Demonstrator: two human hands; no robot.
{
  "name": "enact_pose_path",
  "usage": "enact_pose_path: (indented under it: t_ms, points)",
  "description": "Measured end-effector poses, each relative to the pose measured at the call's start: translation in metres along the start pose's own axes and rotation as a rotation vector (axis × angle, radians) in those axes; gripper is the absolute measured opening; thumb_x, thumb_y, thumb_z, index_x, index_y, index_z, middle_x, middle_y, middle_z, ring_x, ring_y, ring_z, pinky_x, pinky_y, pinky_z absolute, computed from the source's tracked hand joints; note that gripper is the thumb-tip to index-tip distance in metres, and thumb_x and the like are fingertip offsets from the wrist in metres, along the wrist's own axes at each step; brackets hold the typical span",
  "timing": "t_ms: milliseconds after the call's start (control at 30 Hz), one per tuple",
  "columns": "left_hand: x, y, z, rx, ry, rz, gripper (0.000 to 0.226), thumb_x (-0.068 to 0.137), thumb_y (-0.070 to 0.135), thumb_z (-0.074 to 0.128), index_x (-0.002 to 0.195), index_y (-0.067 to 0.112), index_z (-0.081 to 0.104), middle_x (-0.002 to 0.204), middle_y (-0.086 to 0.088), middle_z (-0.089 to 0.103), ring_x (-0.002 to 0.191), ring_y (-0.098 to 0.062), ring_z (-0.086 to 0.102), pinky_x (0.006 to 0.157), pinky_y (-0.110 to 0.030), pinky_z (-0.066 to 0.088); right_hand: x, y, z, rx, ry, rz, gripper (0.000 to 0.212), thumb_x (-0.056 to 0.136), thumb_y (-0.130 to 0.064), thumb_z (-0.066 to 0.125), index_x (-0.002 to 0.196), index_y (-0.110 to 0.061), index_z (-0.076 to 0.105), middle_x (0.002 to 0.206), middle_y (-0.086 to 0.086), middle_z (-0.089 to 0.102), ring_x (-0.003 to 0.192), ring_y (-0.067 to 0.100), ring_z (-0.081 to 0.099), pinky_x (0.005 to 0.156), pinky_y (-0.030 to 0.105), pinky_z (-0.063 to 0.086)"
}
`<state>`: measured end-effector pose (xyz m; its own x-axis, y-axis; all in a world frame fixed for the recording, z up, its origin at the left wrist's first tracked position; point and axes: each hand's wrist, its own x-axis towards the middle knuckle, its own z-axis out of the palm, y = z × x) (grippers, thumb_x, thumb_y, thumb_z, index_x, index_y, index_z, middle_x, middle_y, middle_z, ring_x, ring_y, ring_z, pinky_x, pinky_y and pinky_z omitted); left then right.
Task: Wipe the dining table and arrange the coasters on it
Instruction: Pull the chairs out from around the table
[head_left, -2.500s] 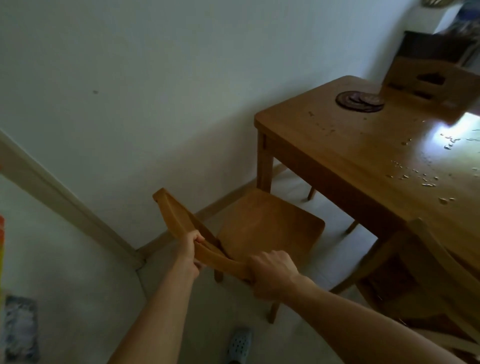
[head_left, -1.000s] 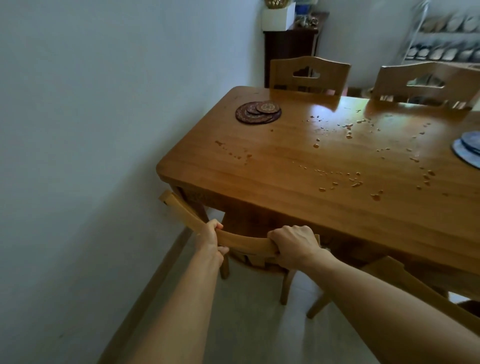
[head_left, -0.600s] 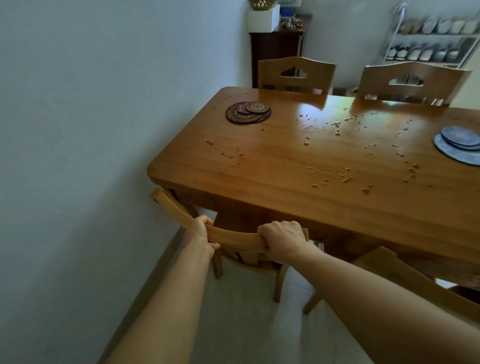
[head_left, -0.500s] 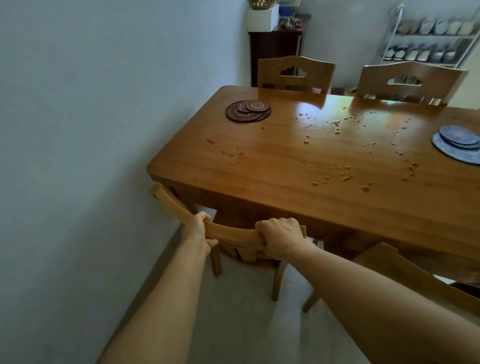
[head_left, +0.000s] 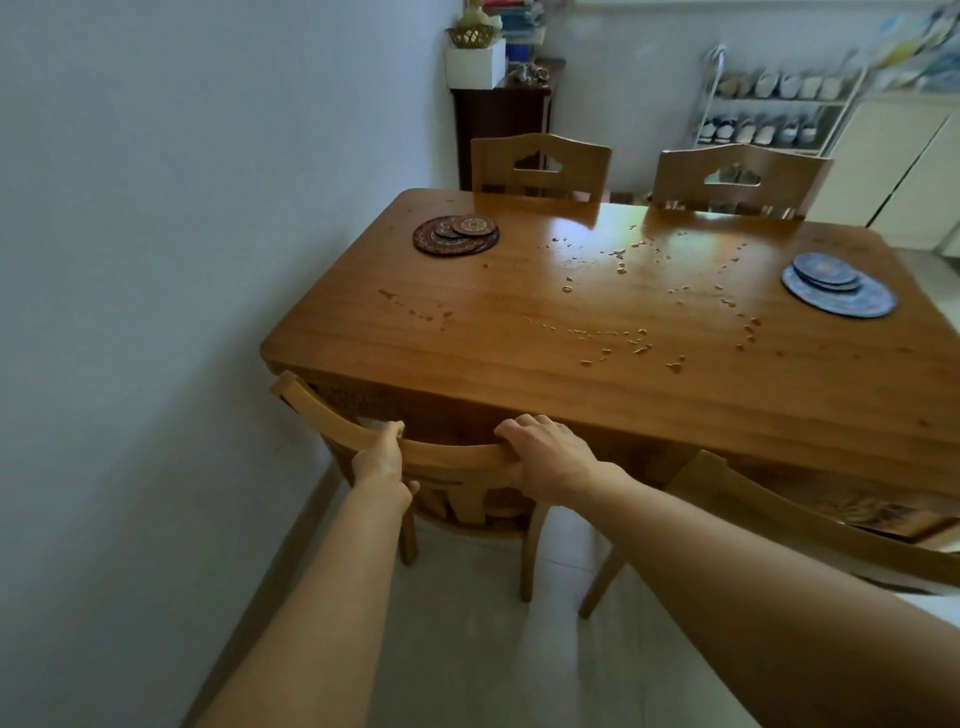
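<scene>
Left hand: left hand (head_left: 382, 464) grips the curved top rail of the near wooden chair (head_left: 441, 457).
Right hand: right hand (head_left: 548, 457) curls over the same rail.
Table: the spill-dotted wooden dining table (head_left: 597, 358) lies at 12 o'clock, long axis running 9 to 3.
Coasters: dark red patterned round coasters (head_left: 456, 235) at 11 o'clock, nearer the left hand; blue round coasters (head_left: 839, 286) at 2 o'clock, nearer the right hand.

home dining room | wooden dining table (head_left: 597, 364) | chairs (head_left: 540, 163) | shoe rack (head_left: 769, 109)
</scene>
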<state>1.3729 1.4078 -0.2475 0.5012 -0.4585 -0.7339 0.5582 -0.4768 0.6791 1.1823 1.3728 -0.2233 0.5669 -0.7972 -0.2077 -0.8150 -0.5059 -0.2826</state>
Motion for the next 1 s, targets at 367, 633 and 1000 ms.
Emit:
enact_pose_path:
  t_ms: [367, 633, 1000]
  points:
    - [-0.108, 0.001, 0.049, -0.003, 0.116, 0.459, 0.059, 0.093, 0.022, 0.058, 0.147, 0.022, 0.036, 0.149, -0.005, 0.037, 0.131, -0.027, 0.044, 0.104, -0.043, 0.043, -0.067, 0.037, -0.049, 0.595, 0.317, 0.241, 0.047, 0.093, -0.02, 0.062, 0.138, -0.019, 0.049, 0.14, 0.002, 0.053, 0.126, 0.018, 0.05, 0.104, 0.033, 0.044]
    - [-0.191, 0.01, 0.111, -0.155, -0.298, 0.437, 0.029, 0.095, 0.018, 0.054, 0.123, 0.015, 0.06, 0.106, -0.004, 0.069, 0.096, -0.016, 0.069, 0.088, -0.035, 0.056, -0.147, 0.091, -0.118, 1.164, 0.734, 0.342, 0.024, 0.096, -0.014, 0.058, 0.119, -0.013, 0.061, 0.111, 0.006, 0.066, 0.098, 0.02, 0.066, 0.083, 0.034, 0.058]
    - [-0.334, -0.035, 0.186, -0.365, -0.784, 0.461, 0.02, 0.097, 0.021, 0.05, 0.115, 0.017, 0.059, 0.11, -0.002, 0.073, 0.098, -0.02, 0.072, 0.094, -0.039, 0.053, -0.335, 0.209, -0.199, 1.513, 1.224, 0.346, 0.014, 0.1, -0.018, 0.05, 0.103, -0.019, 0.064, 0.104, 0.007, 0.073, 0.094, 0.025, 0.072, 0.085, 0.038, 0.056]
